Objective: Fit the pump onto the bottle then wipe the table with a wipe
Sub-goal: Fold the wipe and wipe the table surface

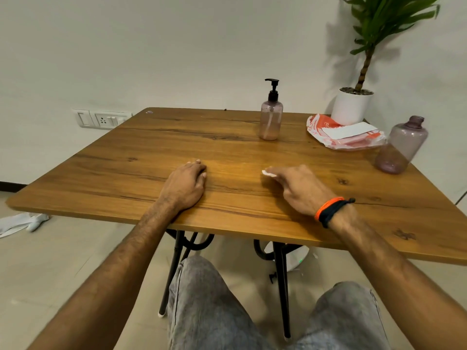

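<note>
We see one pump bottle (271, 117) standing upright in the upper middle of the frame, toward the far edge of the wooden table (126, 173); its black pump (273, 90) is seated on the neck, and a low layer of pinkish liquid sits in the clear body. A second bottle (401, 145), purple-tinted and with a bare open neck, stands at the right side of the frame near the table's right edge, so we count two bottles and one pump. Between them, in the upper right, lies one orange-and-white wipe packet (346, 133) with a white flap on top. Lower in the frame our right hand (300, 188) rests palm down on the tabletop, fingers loosely extended, pressing a small white wipe (268, 173) under its fingertips; only a sliver of the wipe shows. Our left hand (187, 185) lies at centre frame, palm down with fingers curled slightly, empty and touching the wood near the close edge. The right wrist carries two bands (331, 210), one orange and one dark. One potted plant (353, 104) in a white pot stands in the upper right corner behind the packet. A white cloth (22, 222) lies on the floor at the left edge.
</note>
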### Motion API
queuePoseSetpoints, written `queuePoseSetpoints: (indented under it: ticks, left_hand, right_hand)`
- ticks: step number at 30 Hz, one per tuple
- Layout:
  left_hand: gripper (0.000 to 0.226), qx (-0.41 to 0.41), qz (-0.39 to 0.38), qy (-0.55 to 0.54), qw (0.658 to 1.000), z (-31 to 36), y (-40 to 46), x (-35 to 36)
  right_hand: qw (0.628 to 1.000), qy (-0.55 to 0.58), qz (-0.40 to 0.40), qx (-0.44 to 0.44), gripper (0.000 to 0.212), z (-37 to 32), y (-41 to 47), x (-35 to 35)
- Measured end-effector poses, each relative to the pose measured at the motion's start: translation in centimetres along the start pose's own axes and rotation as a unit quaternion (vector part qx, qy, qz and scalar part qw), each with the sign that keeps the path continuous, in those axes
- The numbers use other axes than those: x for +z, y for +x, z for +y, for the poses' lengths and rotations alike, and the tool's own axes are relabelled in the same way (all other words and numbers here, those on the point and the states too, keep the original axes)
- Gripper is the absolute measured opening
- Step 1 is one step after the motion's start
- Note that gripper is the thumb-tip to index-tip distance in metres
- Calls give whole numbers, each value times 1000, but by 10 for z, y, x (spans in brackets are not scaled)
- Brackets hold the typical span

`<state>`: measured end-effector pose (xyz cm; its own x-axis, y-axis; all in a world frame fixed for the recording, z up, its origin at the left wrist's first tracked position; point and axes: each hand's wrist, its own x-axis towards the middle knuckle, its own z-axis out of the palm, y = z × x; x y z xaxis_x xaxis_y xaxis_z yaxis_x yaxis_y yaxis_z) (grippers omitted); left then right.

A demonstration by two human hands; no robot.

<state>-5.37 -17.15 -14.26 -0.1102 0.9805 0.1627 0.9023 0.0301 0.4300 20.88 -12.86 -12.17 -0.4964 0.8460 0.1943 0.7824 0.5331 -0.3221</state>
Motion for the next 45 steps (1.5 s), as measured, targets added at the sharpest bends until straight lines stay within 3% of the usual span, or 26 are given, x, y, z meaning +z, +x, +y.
queuePoseSetpoints:
  ticks: [2, 6, 9, 16, 19, 21, 25, 26, 29, 32, 35, 39, 45]
  left_hand:
    - [44, 4, 2, -1, 1000, -2, 0, 0]
    - [44, 11, 3, -3, 1000, -5, 1, 2]
    - [44, 12, 7, -6, 1000, -7, 3, 4]
    - [43, 11, 24, 20, 999, -10, 7, 11]
    - [44, 16, 24, 23, 999, -12, 9, 11]
    - [44, 16, 19, 19, 1000, -14, 11, 10]
    - [44, 15, 22, 4, 1000, -16, 10, 13]
    - [44, 14, 23, 1, 1000, -16, 10, 13]
    - [44, 13, 18, -1, 1000, -17, 11, 14]
    - [44, 14, 19, 7, 1000, -20, 13, 14]
    - [44, 14, 19, 7, 1000, -21, 12, 14]
    - [44, 13, 16, 7, 1000, -18, 12, 13]
    - [43, 5, 21, 12, 1000, -13, 15, 10]
  right_hand:
    - [999, -4, -38, 29, 42, -5, -7, 11]
    - [999, 5, 22, 25, 37, -19, -10, 27]
    - [999, -9, 4, 37, 46, -32, -6, 38]
    - [998, 27, -37, -51, 61, -74, -4, 54]
    - [985, 134, -55, -90, 51, -86, -12, 51]
    - [964, 251, -49, -69, 36, -84, -13, 39]
    - [867, 494, 9, 69, 25, -59, -8, 13]
    - [873, 479, 49, 79, 25, -51, -7, 7]
    - [953, 267, 127, 70, 32, -28, -4, -3]
    - [986, 137, 58, 77, 49, -21, 9, 2]
    - [993, 84, -47, 63, 58, -29, 19, 16]
    - [997, 32, -62, 23, 61, -34, 21, 30]
    - [991, 48, -94, -84, 59, -63, 6, 50]
